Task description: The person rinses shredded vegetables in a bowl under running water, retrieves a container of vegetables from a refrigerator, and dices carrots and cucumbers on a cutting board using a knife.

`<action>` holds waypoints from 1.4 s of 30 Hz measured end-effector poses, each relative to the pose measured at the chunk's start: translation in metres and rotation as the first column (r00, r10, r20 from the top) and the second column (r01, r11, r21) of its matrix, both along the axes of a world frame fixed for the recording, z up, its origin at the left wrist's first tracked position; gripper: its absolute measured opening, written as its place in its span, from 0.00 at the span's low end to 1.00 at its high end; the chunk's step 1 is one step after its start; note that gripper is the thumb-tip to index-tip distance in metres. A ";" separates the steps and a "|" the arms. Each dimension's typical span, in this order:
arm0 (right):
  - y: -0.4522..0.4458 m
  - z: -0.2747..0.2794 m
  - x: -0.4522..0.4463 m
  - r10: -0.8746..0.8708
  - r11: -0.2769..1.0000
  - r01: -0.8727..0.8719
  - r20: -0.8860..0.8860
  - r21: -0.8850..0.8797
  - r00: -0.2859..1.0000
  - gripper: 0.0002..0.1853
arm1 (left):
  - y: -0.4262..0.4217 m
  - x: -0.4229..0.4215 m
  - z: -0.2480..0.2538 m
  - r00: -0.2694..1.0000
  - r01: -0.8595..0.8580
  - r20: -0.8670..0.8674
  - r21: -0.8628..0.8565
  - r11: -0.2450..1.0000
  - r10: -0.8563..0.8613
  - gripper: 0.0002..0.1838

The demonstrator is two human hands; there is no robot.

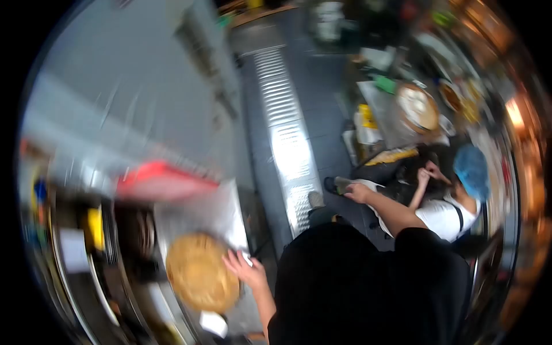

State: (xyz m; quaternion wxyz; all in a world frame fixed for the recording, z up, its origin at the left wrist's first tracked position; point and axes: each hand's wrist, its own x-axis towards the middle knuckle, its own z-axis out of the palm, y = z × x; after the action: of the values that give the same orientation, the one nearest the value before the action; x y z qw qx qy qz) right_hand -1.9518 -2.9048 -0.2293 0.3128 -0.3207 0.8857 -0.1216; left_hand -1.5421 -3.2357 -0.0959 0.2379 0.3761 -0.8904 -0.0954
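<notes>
My left hand (246, 270) reaches over the right edge of a round wooden chopping board (202, 273), its fingers spread. A small white piece (247, 259) shows at that hand; whether it is held or worn is unclear. The board lies on a metal worktop (234, 215). On the other side of my body, my right hand (359, 193) is out over the floor with its fingers closed. A blurred grey-green piece (343, 184) sticks out at its fingertips, too smeared to name.
Close to my right arm, a co-worker with a blue hair net (471, 172) bends with both hands together. A second round board (418, 109) with white food stands beyond. A metal floor grate (284, 129) runs ahead. A red-edged thing (167, 179) and a white object (213, 323) flank the left board.
</notes>
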 end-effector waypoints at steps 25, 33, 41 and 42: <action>0.094 -0.159 0.032 -0.790 0.613 0.790 0.019 0.000 0.613 0.27 | -0.313 -0.655 -0.074 0.424 0.680 0.817 -0.001 0.733 -0.392 0.21; 0.005 -0.099 -0.059 -0.908 0.384 0.916 0.223 0.112 0.354 0.22 | -0.473 -0.795 -0.062 0.292 0.473 0.927 0.074 0.878 -0.236 0.24; -0.111 0.017 -0.207 -0.931 0.320 0.947 0.181 -0.013 0.317 0.25 | -0.548 -0.837 -0.139 0.018 0.691 0.998 0.028 0.722 -0.056 0.29; -0.126 0.035 -0.224 -0.932 0.316 0.949 0.195 0.023 0.306 0.25 | -0.550 -0.837 -0.144 -0.041 0.702 0.998 0.068 0.709 -0.055 0.29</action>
State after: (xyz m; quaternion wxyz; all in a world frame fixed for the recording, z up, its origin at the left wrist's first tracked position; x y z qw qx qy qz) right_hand -2.1760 -3.0307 -0.1944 0.2423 0.2531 0.8685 -0.3505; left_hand -2.3795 -3.7854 -0.2396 -0.3689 -0.0119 -0.8669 0.3352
